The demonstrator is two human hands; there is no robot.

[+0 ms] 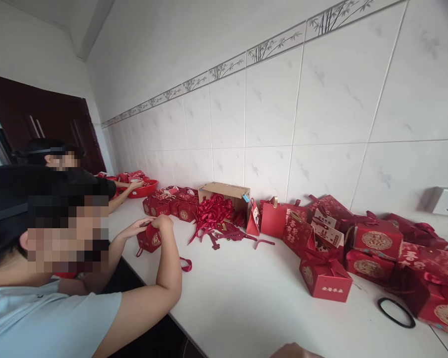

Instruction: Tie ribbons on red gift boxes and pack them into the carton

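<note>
At the bottom edge only a small part of a hand shows, seemingly my left hand [294, 350], low over the near side of the white table. Its fingers are cut off by the frame, so I cannot see whether it holds anything. My right hand is out of view. Nearest to it on the table stands a red gift box [330, 283] with a ribbon on top and pale lettering on its front. A black ring-shaped band [396, 313] lies to the right.
More red boxes [375, 241] are piled along the tiled wall. A cardboard box [224, 189] spills red ribbons [212, 211]. At left, a co-worker in light blue handles a red box [148, 238]; another person reaches to a red basin [144, 189]. A loose ribbon [186, 265] lies nearby.
</note>
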